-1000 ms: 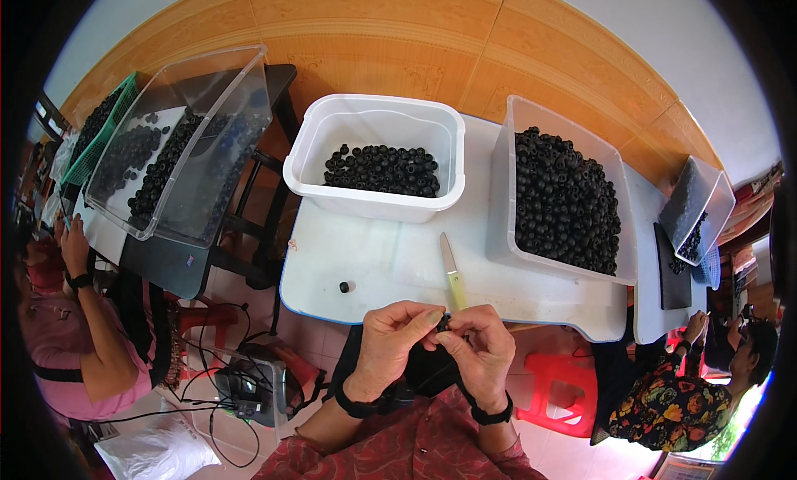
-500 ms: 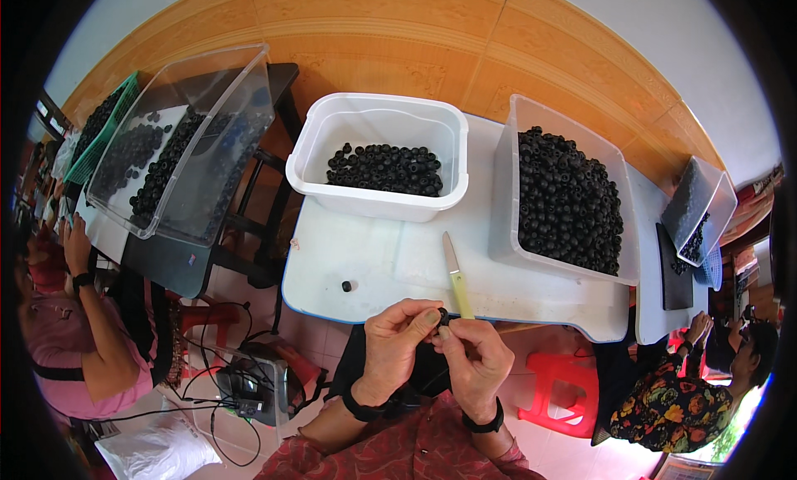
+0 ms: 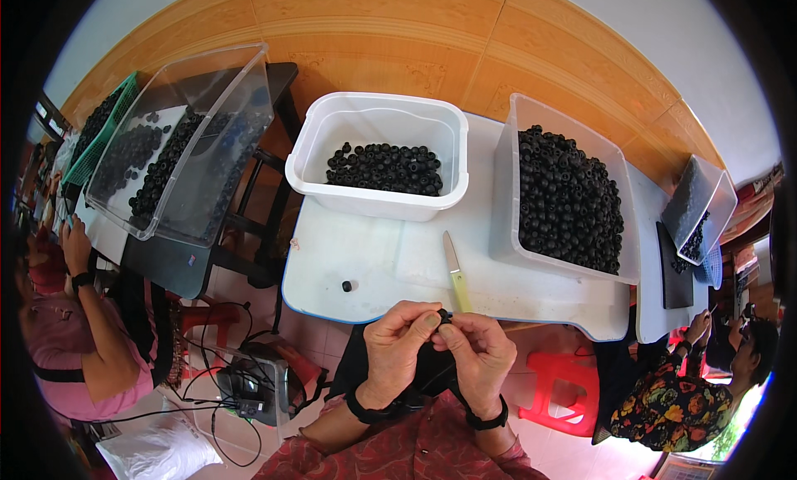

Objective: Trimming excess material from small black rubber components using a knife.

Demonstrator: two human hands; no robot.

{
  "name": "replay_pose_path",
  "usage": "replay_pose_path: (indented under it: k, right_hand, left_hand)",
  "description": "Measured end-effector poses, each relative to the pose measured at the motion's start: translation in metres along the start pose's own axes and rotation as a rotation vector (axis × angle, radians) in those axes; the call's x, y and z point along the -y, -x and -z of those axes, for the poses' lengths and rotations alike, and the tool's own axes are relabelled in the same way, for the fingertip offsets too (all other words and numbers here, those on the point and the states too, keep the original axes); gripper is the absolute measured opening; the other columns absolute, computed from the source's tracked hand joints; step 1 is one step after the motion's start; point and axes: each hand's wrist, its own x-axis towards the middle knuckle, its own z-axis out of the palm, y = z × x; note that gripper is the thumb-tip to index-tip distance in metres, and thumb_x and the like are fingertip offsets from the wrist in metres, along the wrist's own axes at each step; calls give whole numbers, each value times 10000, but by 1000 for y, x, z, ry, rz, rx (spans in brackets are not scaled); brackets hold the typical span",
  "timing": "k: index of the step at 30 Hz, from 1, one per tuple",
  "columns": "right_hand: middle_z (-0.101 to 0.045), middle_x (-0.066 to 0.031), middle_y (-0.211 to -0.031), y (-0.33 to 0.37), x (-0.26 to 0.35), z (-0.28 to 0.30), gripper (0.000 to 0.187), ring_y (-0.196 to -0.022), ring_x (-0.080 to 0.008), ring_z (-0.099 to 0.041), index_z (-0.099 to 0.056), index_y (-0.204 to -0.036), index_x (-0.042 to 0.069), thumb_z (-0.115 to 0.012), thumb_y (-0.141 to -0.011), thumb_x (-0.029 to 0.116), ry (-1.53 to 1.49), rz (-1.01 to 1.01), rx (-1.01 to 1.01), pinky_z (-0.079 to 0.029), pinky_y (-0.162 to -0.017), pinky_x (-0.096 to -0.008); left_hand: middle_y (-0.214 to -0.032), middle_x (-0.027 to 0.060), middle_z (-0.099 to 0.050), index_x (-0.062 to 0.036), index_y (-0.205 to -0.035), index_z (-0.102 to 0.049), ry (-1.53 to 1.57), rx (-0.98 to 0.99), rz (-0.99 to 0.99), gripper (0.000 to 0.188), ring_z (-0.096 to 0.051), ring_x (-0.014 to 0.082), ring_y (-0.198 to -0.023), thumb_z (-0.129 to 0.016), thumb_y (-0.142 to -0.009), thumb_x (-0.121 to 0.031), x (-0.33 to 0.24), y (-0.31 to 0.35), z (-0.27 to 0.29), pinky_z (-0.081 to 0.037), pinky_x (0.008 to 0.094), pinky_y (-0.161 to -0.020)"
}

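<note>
Between my fingertips, just off the table's front edge, is a small black ring-like piece [image 3: 445, 315]. My left hand [image 3: 397, 347] pinches it between thumb and fingers. My right hand [image 3: 476, 355] is closed on the same piece from the other side, with thumb and fingertips touching it. A knife [image 3: 456, 274] with a yellowish handle lies on the table just beyond my hands, its blade pointing away. One loose black piece [image 3: 347, 286] rests on the table to the left. The fingers partly cover the held piece, so its full shape is hidden.
On the white table [image 3: 398, 256] stand a white tub [image 3: 378, 202] and a taller clear bin [image 3: 564, 266], both with many black pieces. Co-workers sit left and right. A red stool [image 3: 563, 384] is at right; cables [image 3: 212, 372] trail over the floor at left.
The black piece has turned slightly between my fingertips, and my right fingers have shifted a little around it. The knife, containers and loose piece stay where they were.
</note>
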Motion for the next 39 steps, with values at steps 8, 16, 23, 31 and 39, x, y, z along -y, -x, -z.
replay_pose_path:
  k: [8,16,23,31,39]
  right_hand:
    - [-669,-98,-841,-1,-5,8,111,-730,-135,-673,-630,-955,-40,-664,-850,-49,96,54,26,-567,-635,-235]
    - [-656,-105,-821,6,-9,2,94,-657,-117,-637,-569,-945,-16,-637,-880,-30,-74,47,21,-545,-599,-229]
    - [-638,-114,-801,11,-5,-4,63,-611,-119,-585,-547,-935,-15,-602,-903,-12,-214,9,-2,-502,-563,-244]
    - [-642,-82,-765,8,1,-7,116,-595,-99,-594,-568,-903,-12,-675,-867,15,72,130,-14,-491,-542,-217]
    - [-602,-94,-671,1,-2,7,164,-536,-164,-602,-527,-900,-2,-614,-932,133,657,363,139,-473,-501,-279]
  left_hand:
    - [-839,20,-651,28,-1028,-678,-21,11,-41,148,-556,51,-727,-649,-892,-21,2,1,0,-459,182,-649]
    - [-821,12,-641,27,-1010,-682,22,35,48,131,-533,45,-696,-645,-897,-29,-2,2,-1,-440,180,-626]
    - [-824,22,-643,33,-1019,-669,16,67,57,132,-550,48,-722,-627,-911,-31,-8,3,-3,-453,183,-640]
    - [-822,18,-641,38,-1023,-664,25,62,30,141,-544,39,-713,-631,-912,-43,-11,-1,-2,-446,173,-627]
    - [-853,20,-642,39,-1014,-670,-67,72,-53,131,-556,42,-745,-638,-901,-18,-15,0,-2,-457,168,-652]
